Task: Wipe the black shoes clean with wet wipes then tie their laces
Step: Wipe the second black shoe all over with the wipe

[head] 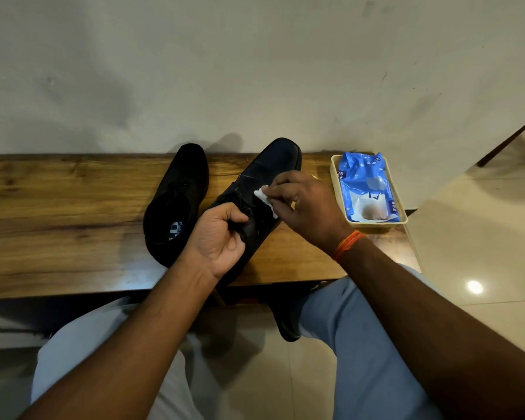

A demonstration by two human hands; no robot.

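Note:
Two black shoes are on a wooden table (58, 207). The left shoe (176, 204) lies flat with its opening toward me. The right shoe (270, 171) is tilted, toe pointing away. My left hand (220, 237) grips this shoe at its opening, fingers curled round the rim near the laces. My right hand (303, 207) pinches a white wet wipe (264, 198) and presses it on the shoe's upper beside the laces. The heel of the held shoe is hidden behind my left hand.
A blue pack of wet wipes (365, 186) lies in a cream tray (335, 183) at the table's right end. A pale wall stands right behind the table. Tiled floor lies to the right, and my knees are under the table's front edge.

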